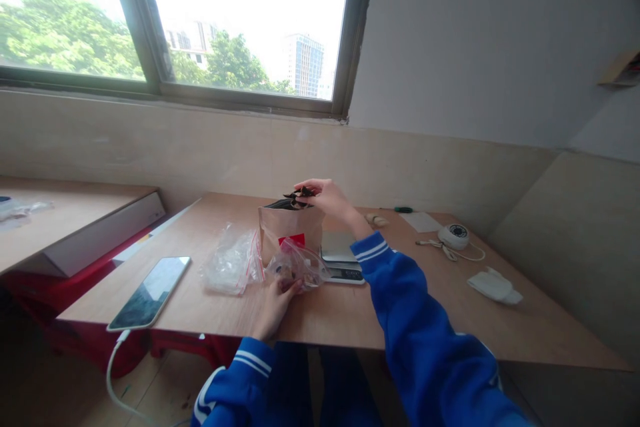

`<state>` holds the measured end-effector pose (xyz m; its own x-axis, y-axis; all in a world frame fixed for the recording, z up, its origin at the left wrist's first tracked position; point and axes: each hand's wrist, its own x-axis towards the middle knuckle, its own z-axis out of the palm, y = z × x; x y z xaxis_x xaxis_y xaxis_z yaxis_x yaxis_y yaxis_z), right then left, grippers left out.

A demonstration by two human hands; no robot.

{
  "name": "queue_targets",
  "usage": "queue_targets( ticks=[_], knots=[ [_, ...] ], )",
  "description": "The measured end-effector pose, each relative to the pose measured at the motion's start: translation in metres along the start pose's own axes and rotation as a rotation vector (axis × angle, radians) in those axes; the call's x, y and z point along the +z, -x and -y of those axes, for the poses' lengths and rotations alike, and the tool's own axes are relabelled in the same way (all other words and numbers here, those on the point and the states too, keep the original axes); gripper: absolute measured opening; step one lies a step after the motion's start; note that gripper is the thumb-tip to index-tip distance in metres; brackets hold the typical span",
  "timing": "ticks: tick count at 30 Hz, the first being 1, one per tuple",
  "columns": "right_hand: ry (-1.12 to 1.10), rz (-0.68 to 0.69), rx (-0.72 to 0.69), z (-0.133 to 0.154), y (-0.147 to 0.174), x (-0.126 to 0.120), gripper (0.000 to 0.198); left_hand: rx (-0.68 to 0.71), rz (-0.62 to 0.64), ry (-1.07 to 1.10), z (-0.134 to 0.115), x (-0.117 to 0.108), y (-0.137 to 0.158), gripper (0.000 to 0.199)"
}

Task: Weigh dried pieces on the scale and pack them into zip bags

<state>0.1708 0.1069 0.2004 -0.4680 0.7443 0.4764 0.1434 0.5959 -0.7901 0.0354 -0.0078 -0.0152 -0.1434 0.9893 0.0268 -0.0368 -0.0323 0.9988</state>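
The right hand [327,197] pinches some dark pieces [303,195] at the mouth of the bag [271,225], which stands upright on the table [410,320]; the left hand [274,307], well apart and lower, grips the pouch [306,268] in front of it. The pieces look light, dry and brittle, so a loose fingertip hold on their sides should suit them better than a squeeze. The pouch is probably limp and slippery (its contents are too blurred to name), best held by its rim; the bag seems stiffer, steadied by its side walls.
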Motion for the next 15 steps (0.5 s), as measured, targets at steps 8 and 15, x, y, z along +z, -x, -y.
queue_targets(
  ticks=[8,15],
  knots=[
    [0.385,0.023,-0.075,0.000,0.005,0.006,0.030,0.015,0.009,-0.001,0.004,-0.001,-0.001,0.035],
    [0.212,-0.113,-0.115,0.007,0.026,0.002,0.018,-0.012,-0.003,0.042,-0.005,0.001,0.003,0.037]
  ],
)
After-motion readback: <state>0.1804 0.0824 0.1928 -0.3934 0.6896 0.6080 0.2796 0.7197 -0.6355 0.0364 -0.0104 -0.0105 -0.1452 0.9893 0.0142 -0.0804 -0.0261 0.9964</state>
